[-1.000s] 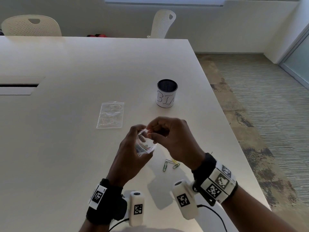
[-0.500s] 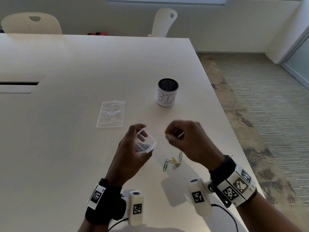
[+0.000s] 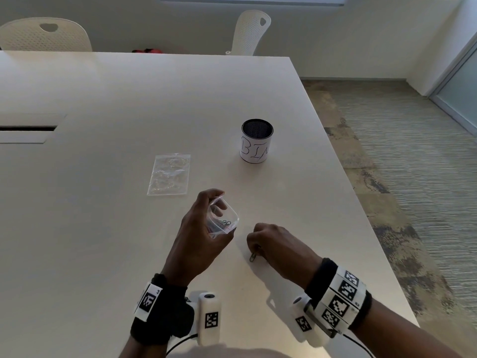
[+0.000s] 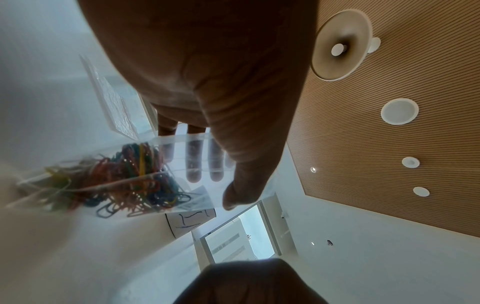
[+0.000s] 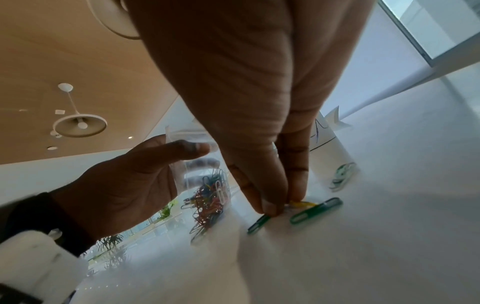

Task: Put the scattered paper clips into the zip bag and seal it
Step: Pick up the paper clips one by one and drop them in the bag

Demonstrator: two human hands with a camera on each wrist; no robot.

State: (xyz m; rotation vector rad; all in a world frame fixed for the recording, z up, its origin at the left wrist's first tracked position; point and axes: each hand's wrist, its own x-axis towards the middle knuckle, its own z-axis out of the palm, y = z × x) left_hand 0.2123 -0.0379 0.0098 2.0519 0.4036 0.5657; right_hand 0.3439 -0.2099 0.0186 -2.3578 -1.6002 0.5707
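My left hand (image 3: pixel 206 213) holds a small clear zip bag (image 3: pixel 224 218) just above the table, mouth open, thumb on one side and fingers behind. Many coloured paper clips (image 4: pixel 124 174) fill the bag's bottom. To its right, my right hand (image 3: pixel 258 250) is down on the table, thumb and forefinger tips (image 5: pixel 269 207) pinched together on loose clips. A yellow clip (image 5: pixel 303 203) lies at the fingertips, with one green clip (image 5: pixel 258 223) under the thumb and another green clip (image 5: pixel 315 209) beside it. From the head view only one clip (image 3: pixel 252 256) shows past the hand.
A white cup marked "BIN" (image 3: pixel 257 142) stands behind the hands. A second clear zip bag (image 3: pixel 170 174) lies flat to the left of it. The table's right edge (image 3: pixel 361 202) runs close to my right arm. A cable slot (image 3: pixel 25 129) sits far left.
My right hand left the bag's mouth, swung right, then dropped onto the loose clips on the table. The left hand kept the bag open in about the same place.
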